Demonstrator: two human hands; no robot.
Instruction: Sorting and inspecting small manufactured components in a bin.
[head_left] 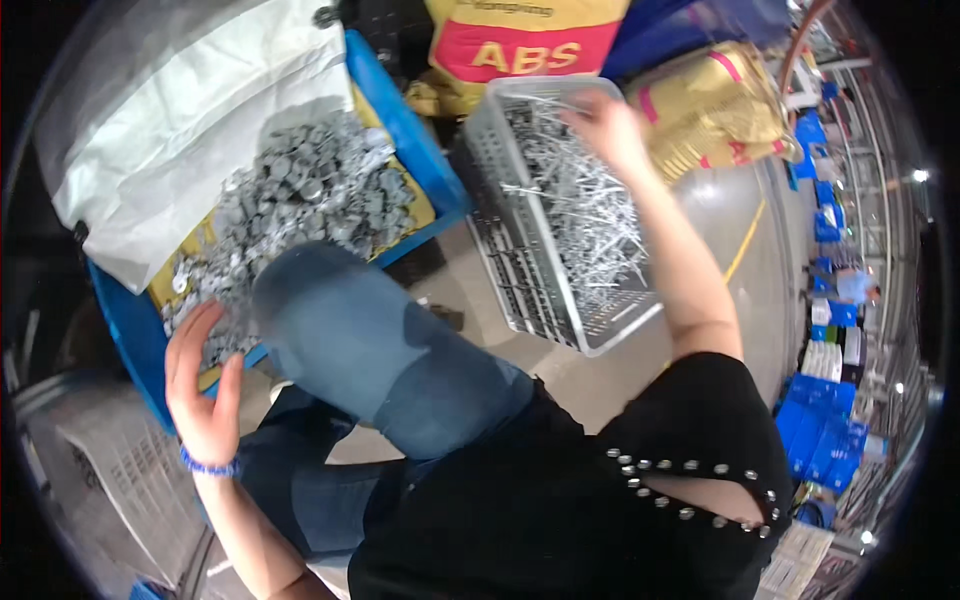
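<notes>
My left hand (pixel 205 390) is raised at the near left edge of a blue bin (pixel 410 140), its fingers stretched out and the thumb apart, with nothing seen in it. A heap of small grey plastic parts (pixel 310 190) lies beside it in the bin. At the far end of a grey slatted plastic crate (pixel 490 160), my right hand (pixel 608 128) reaches over thin, light grey plastic sticks (pixel 590 215) that look like moulding runners. Motion smears the right fingers, so whether they grip a stick does not show.
A white woven sack (pixel 200 130) drapes over the bin's far left side. Yellow-and-red sacks (pixel 525 45) stand behind the crate, with another yellow sack (pixel 715 105) to its right. My bent knee (pixel 340 320) juts between bin and crate. Blue boxes (pixel 825 430) line the far right.
</notes>
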